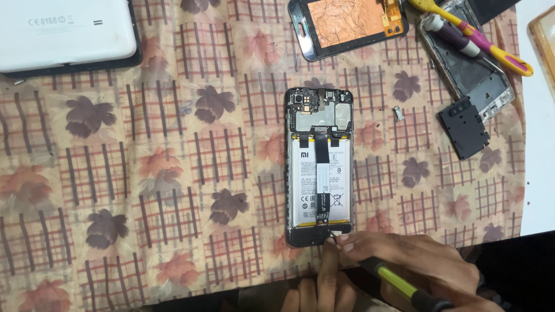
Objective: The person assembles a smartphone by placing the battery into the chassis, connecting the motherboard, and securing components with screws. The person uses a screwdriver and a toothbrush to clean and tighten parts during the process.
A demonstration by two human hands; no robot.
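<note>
An opened phone lies face down mid-table, its back cover off, showing a white battery, a black flex strip and a dark circuit board at the top. My right hand holds a screwdriver with a yellow-green and black handle, its tip at the phone's bottom right corner. My left hand comes up from the lower edge, one finger pressing on the phone's bottom edge beside the tip.
A patterned leaf cloth covers the table. A white device lies top left. A screen panel with an orange back, a phone frame, a pink-yellow tool, a black cover piece and a small metal part lie top right.
</note>
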